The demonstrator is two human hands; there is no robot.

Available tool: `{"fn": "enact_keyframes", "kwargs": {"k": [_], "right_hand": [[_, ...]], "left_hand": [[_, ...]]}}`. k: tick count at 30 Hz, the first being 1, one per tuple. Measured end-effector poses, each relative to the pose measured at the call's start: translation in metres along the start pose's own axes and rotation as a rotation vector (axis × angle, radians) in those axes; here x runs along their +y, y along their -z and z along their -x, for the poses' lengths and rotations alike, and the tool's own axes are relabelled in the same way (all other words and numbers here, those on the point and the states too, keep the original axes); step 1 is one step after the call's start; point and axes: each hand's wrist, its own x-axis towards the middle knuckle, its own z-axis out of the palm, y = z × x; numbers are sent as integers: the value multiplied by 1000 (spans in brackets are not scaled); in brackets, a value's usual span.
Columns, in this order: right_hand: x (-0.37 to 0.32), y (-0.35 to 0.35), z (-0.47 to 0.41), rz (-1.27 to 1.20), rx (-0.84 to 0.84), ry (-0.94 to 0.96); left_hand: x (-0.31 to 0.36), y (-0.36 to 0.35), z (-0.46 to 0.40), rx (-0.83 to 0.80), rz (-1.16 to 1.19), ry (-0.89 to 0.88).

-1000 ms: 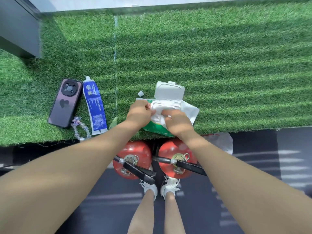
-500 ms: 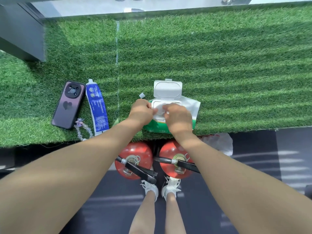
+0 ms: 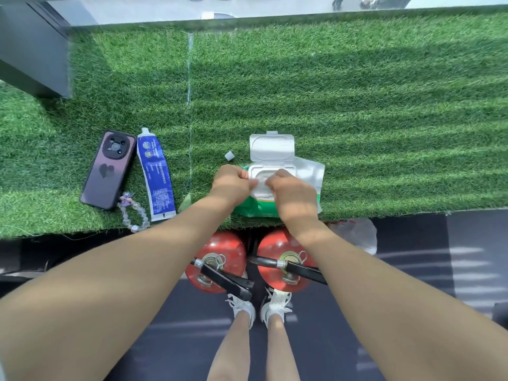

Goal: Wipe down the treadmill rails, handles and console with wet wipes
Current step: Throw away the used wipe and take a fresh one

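A green and white pack of wet wipes (image 3: 309, 171) lies near the front edge of an artificial-grass ledge (image 3: 357, 105), its white flip lid (image 3: 272, 147) standing open. My left hand (image 3: 232, 182) and my right hand (image 3: 292, 192) meet over the pack's opening, fingers curled, pinching at the white wipe or seal there. What exactly sits between the fingertips is hidden. No treadmill is in view.
A purple phone (image 3: 108, 169) with a bead strap and a blue tube (image 3: 156, 174) lie left of the pack. A small white cap (image 3: 229, 155) sits beside the lid. Two red fire extinguishers (image 3: 220, 259) stand below the ledge by my feet. A grey pillar (image 3: 33, 50) stands far left.
The right hand has slid up from the pack's lower part to the opening, so both hands now meet there. The pack and lid have stayed in place.
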Motion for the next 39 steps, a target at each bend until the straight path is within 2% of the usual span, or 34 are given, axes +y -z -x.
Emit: {"fn": "enact_keyframes", "kwargs": {"k": [3, 5, 8, 9, 11, 12, 14, 16, 17, 19, 21, 23, 27, 30, 32, 33, 35, 37, 39], "right_hand": [[9, 2, -8, 35, -88, -83], [11, 8, -7, -17, -40, -53], [15, 25, -7, -346, 176, -206], [19, 28, -14, -490, 185, -313], [23, 34, -28, -856, 81, -472], [25, 35, -33, -1004, 42, -461], [24, 35, -31, -1104, 98, -346], [28, 28, -17, -1012, 151, -297], [32, 22, -8, -883, 135, -285], [39, 11, 11, -527, 28, -214], [42, 3, 20, -325, -53, -151], [41, 4, 19, -322, -60, -231], [36, 7, 10, -382, -33, -343], [34, 8, 8, -524, 16, -381], [31, 15, 11, -711, 64, -438], [29, 21, 13, -828, 74, -481], [19, 47, 22, -1027, 76, -540], [5, 76, 32, -1122, 88, -538], [-14, 107, 41, -1195, 101, -516]], "left_hand": [[-1, -2, 1, -26, -3, -36], [-1, -4, -1, 25, -45, -53], [-2, -3, -5, 60, -85, -108], [-2, -3, -5, 58, -89, -119], [-1, -3, -3, 58, -106, -143], [-1, -3, -1, 67, -111, -159], [-4, -2, 6, 141, -121, -197], [-8, 1, 17, 271, -245, -322], [-11, 1, 22, 309, -380, -427], [-18, -3, 30, 239, -656, -644], [-30, -11, 30, 73, -915, -772], [-45, -18, 23, -6, -1082, -767], [-56, -27, 6, -46, -1181, -746], [-45, -33, 4, -57, -1251, -710], [-31, -31, 13, -125, -1199, -628], [-24, -29, 17, -147, -1101, -589], [-6, -20, 33, -76, -766, -522], [17, -6, 56, -6, -336, -395], [41, 12, 83, -88, 60, -243]]}}
